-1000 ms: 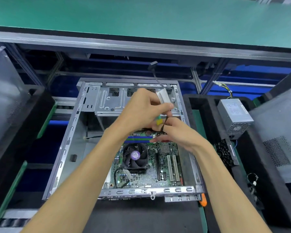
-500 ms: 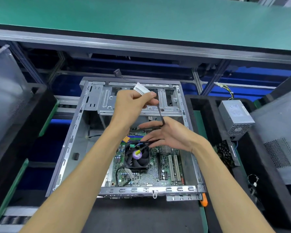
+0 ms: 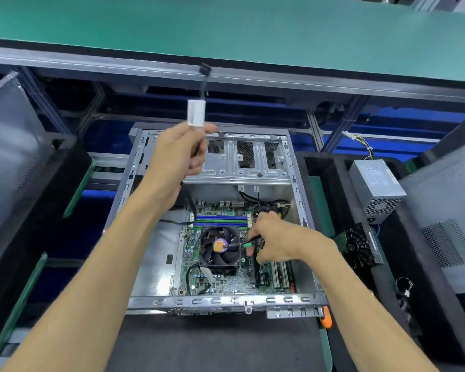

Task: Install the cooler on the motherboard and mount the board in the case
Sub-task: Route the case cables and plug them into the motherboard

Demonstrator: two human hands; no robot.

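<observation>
An open metal case [image 3: 145,264] lies flat with the green motherboard [image 3: 234,284] inside it. A black cooler fan [image 3: 219,247] with a purple hub sits on the board. My left hand [image 3: 181,159] is raised above the case's far end and grips a black cable [image 3: 204,81] that carries a white label [image 3: 196,113] and ends in a black connector. My right hand [image 3: 275,244] is low over the board, just right of the fan, and pinches thin black wires with green and yellow plug ends [image 3: 249,245].
A grey power supply [image 3: 376,186] with loose wires stands in the black foam tray at right, above a black finned part [image 3: 356,248]. Grey side panels lean at far left and far right. A green conveyor runs across the back. An orange handle [image 3: 326,319] lies by the case's near right corner.
My left hand has lifted the labelled cable up and away from the case. My right hand has dropped from mid-air down onto the board beside the fan, taking the small plugs with it.
</observation>
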